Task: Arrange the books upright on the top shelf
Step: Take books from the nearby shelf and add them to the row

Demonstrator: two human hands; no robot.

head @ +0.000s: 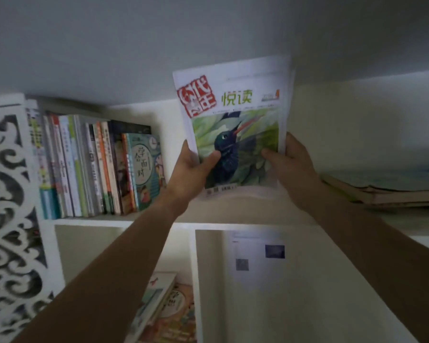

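I hold a thin magazine [235, 115] with a dark bird on a green cover, upright above the top shelf [233, 214]. My left hand [191, 169] grips its lower left edge, thumb on the cover. My right hand [290, 169] grips the lower right edge the same way. Left of it, a row of upright books [89, 167] fills the shelf's left end; the nearest one [146, 169] has a teal cover. A flat stack of books [386, 189] lies on the shelf at the right.
A white carved lattice panel [8, 206] borders the shelf on the left. Below, a vertical divider [196, 280] splits two compartments; the left one holds flat-lying books [166, 310], the right one has a sheet of paper [258, 256] at its back.
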